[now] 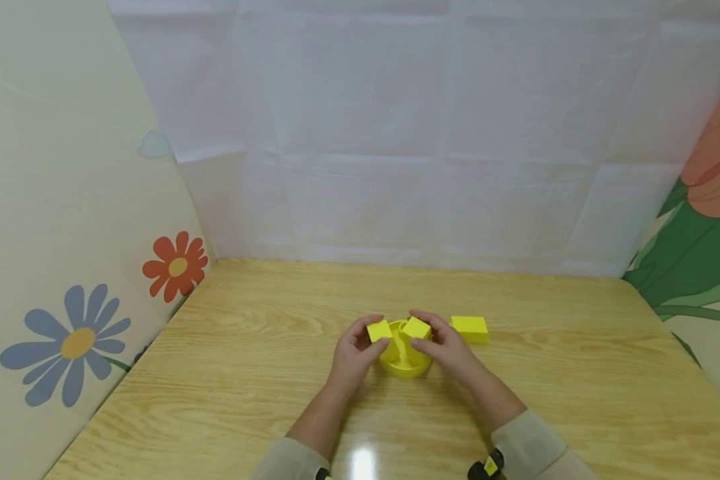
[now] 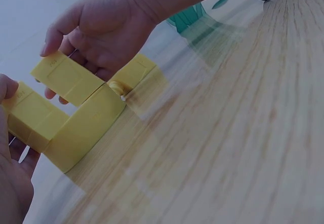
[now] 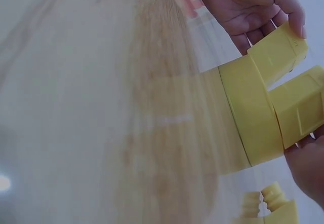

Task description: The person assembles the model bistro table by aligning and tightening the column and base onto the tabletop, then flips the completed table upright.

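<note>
A round, shallow yellow container [image 1: 405,371] sits on the table between both hands. On its left side, my left hand [image 1: 351,358] pinches a yellow block [image 1: 379,331] between thumb and fingers. My right hand [image 1: 452,347] grips a similar yellow block [image 1: 417,328] on the opposite side. In the left wrist view both blocks stand tilted with their lower ends inside the container's rim [image 2: 93,127]; whether they touch its floor is hidden. The right wrist view shows the two blocks leaning apart, the left hand's block [image 3: 278,51] above the right hand's block [image 3: 302,105].
Just right of my right hand lies another yellow block [image 1: 470,329]; ridged prongs [image 3: 275,196] stick out of it in the right wrist view. The wood-grain table [image 1: 240,373] meets a white sheet [image 1: 360,133] behind and a flower-printed wall covering [image 1: 48,220] at the left.
</note>
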